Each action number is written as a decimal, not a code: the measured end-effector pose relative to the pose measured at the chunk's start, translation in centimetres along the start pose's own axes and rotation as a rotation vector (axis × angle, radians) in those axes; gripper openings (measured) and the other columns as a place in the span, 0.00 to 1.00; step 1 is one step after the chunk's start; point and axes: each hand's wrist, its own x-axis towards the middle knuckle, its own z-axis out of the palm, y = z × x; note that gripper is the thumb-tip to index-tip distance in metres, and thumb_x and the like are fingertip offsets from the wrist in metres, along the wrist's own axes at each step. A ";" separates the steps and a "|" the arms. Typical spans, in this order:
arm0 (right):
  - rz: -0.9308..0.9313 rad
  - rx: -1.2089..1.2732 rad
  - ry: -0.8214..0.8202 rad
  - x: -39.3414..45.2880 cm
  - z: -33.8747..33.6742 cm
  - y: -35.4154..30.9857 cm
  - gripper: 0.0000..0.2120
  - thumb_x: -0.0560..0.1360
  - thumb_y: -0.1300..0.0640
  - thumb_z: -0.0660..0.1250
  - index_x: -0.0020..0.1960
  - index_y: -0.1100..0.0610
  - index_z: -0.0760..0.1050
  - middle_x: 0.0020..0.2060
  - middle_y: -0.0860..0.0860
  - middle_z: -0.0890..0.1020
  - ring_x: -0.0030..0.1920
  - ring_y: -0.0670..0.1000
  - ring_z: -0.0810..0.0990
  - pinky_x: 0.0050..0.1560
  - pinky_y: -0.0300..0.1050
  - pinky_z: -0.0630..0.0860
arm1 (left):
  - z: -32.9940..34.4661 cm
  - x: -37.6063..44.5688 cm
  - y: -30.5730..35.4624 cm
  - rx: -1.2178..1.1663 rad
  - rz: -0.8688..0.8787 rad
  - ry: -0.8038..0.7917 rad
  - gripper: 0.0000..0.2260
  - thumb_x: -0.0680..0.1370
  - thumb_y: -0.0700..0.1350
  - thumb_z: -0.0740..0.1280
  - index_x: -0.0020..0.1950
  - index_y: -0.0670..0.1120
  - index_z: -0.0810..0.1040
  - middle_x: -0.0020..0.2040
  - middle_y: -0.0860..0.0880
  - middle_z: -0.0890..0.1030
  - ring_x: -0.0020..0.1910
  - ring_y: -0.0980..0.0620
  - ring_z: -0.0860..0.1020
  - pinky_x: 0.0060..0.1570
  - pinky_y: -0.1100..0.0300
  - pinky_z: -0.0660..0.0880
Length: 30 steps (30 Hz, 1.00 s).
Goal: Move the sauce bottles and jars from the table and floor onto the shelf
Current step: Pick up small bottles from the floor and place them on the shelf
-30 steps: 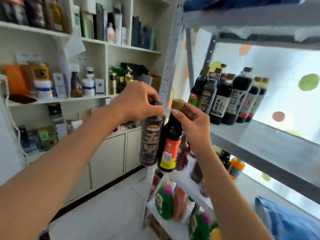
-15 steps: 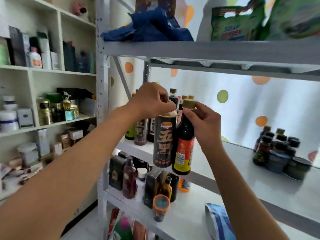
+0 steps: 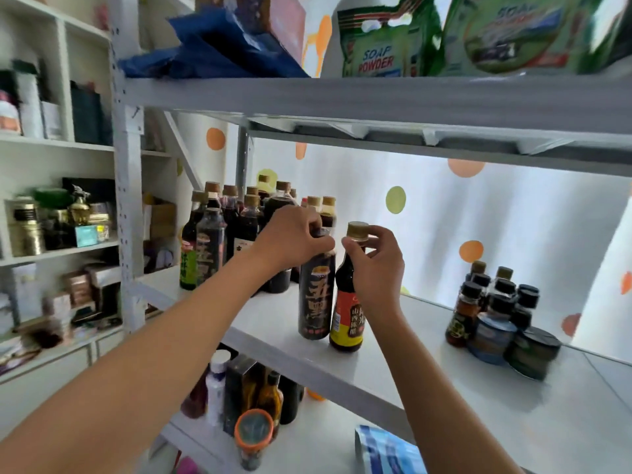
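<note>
Near the front lip of the middle shelf (image 3: 444,381), the black-labelled bottle (image 3: 316,295) and the red-and-yellow-labelled bottle (image 3: 347,316) stand touching. The left hand (image 3: 294,239) grips the first by its cap; the right hand (image 3: 376,265) pinches the other's neck under its gold cap. Both bases seem down, though I cannot tell if fully. Let go carelessly and either could tip off the edge at six o'clock. At ten o'clock the crowded bottle group (image 3: 239,227) could be knocked; jars (image 3: 496,323) sit at three o'clock.
</note>
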 end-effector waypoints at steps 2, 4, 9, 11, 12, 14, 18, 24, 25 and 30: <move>0.031 0.004 -0.013 0.5 -0.1 1.2 0.14 0.73 0.49 0.73 0.57 0.45 0.76 0.51 0.49 0.81 0.51 0.45 0.80 0.48 0.42 0.76 | 1.3 0.2 -0.3 0.010 -0.024 -0.021 0.14 0.68 0.52 0.69 0.35 0.41 0.77 0.31 0.46 0.78 0.31 0.49 0.74 0.34 0.51 0.72; 0.044 0.011 -0.029 1.3 -0.4 2.0 0.15 0.72 0.47 0.74 0.57 0.44 0.76 0.51 0.49 0.81 0.52 0.47 0.80 0.45 0.41 0.76 | 2.2 0.3 -0.9 0.004 -0.054 0.016 0.12 0.70 0.51 0.69 0.38 0.42 0.79 0.35 0.46 0.79 0.35 0.49 0.76 0.38 0.49 0.74; 0.067 -0.120 -0.121 2.4 -1.5 2.9 0.18 0.72 0.40 0.72 0.58 0.46 0.77 0.53 0.49 0.81 0.50 0.46 0.80 0.37 0.33 0.68 | 3.9 -0.5 -1.8 -0.072 -0.131 0.019 0.19 0.76 0.56 0.68 0.64 0.49 0.77 0.54 0.52 0.77 0.48 0.55 0.74 0.46 0.59 0.70; 0.071 -0.165 -0.173 2.3 -1.8 3.0 0.16 0.73 0.39 0.71 0.55 0.47 0.80 0.55 0.51 0.80 0.46 0.41 0.80 0.37 0.32 0.68 | 4.8 -1.6 -2.1 -0.099 -0.154 0.055 0.23 0.76 0.59 0.67 0.68 0.51 0.73 0.55 0.52 0.75 0.47 0.55 0.73 0.46 0.60 0.69; 0.065 -0.200 -0.197 2.0 -1.9 3.0 0.16 0.74 0.39 0.70 0.56 0.48 0.80 0.55 0.50 0.81 0.44 0.40 0.79 0.37 0.32 0.68 | 5.3 -2.2 -2.4 -0.107 -0.169 0.085 0.25 0.76 0.61 0.67 0.70 0.51 0.72 0.56 0.51 0.74 0.49 0.53 0.74 0.47 0.59 0.71; 0.053 -0.271 -0.250 1.1 -2.4 2.9 0.18 0.77 0.40 0.67 0.58 0.51 0.80 0.50 0.47 0.81 0.43 0.43 0.80 0.35 0.34 0.68 | 6.6 -3.9 -2.9 -0.140 -0.206 0.120 0.29 0.74 0.62 0.67 0.71 0.52 0.68 0.62 0.50 0.72 0.57 0.51 0.75 0.56 0.54 0.74; 0.107 -0.291 -0.386 -0.8 -3.7 3.7 0.18 0.79 0.41 0.64 0.65 0.48 0.73 0.49 0.43 0.79 0.47 0.45 0.80 0.44 0.41 0.76 | 9.7 -8.3 -3.6 -0.204 -0.286 0.071 0.37 0.71 0.53 0.75 0.75 0.56 0.59 0.68 0.52 0.68 0.64 0.53 0.71 0.62 0.52 0.73; 0.302 -0.189 -0.614 -1.6 -4.9 5.8 0.42 0.73 0.64 0.73 0.75 0.37 0.57 0.54 0.46 0.78 0.56 0.48 0.78 0.48 0.42 0.77 | 11.8 -9.6 -4.4 -0.133 -0.418 0.105 0.29 0.67 0.53 0.79 0.60 0.51 0.67 0.57 0.53 0.75 0.54 0.53 0.76 0.48 0.60 0.73; 0.329 -0.173 -0.613 -1.7 -5.0 6.0 0.41 0.73 0.66 0.73 0.75 0.38 0.59 0.54 0.46 0.78 0.56 0.48 0.79 0.47 0.42 0.77 | 11.8 -9.4 -4.5 -0.131 -0.427 0.097 0.28 0.67 0.52 0.79 0.58 0.51 0.66 0.55 0.53 0.75 0.53 0.53 0.76 0.47 0.60 0.72; 0.364 -0.151 -0.554 -1.4 -4.0 7.0 0.28 0.72 0.64 0.75 0.66 0.47 0.71 0.55 0.50 0.81 0.54 0.51 0.81 0.48 0.46 0.80 | 12.4 -7.9 -5.5 -0.168 -0.402 0.066 0.24 0.70 0.49 0.77 0.61 0.50 0.70 0.57 0.52 0.77 0.56 0.51 0.76 0.52 0.58 0.74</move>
